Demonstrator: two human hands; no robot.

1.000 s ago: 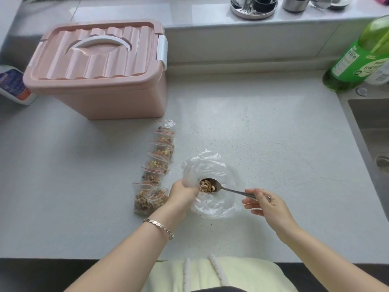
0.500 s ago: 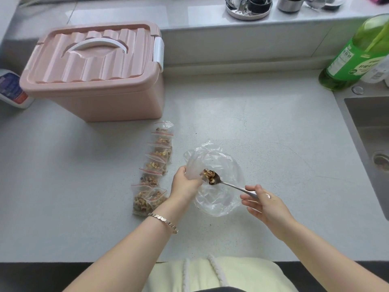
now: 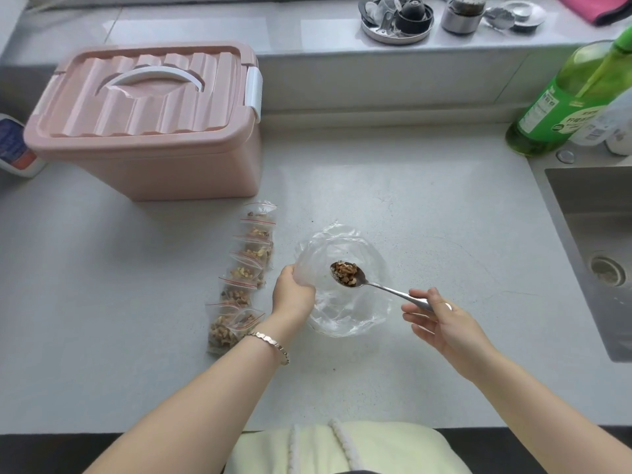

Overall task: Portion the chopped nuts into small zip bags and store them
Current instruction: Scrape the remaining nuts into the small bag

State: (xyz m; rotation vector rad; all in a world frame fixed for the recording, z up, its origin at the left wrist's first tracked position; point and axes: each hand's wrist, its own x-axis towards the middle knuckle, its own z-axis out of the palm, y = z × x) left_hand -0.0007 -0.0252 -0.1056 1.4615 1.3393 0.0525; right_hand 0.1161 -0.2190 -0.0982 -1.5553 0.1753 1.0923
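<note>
A large clear plastic bag [image 3: 345, 313] lies crumpled open on the grey counter. My left hand [image 3: 292, 294] grips its left rim. My right hand [image 3: 441, 319] holds a metal spoon [image 3: 372, 285] by the handle. The spoon's bowl is heaped with chopped nuts [image 3: 346, 272] and hovers over the bag's mouth. To the left, several small zip bags [image 3: 244, 275] filled with nuts lie in an overlapping row, the nearest one [image 3: 227, 328] open at the top.
A closed pink storage box [image 3: 147, 121] with a white handle stands at the back left. A green bottle [image 3: 564, 97] stands at the right, beside a steel sink [image 3: 598, 241]. Metal kitchenware [image 3: 396, 18] sits on the back ledge. A white-blue item [image 3: 13, 148] lies far left.
The spoon with nuts rose out of the big bag, swung toward my left hand, then came back over the bag's middle. My left hand kept hold of the rim.
</note>
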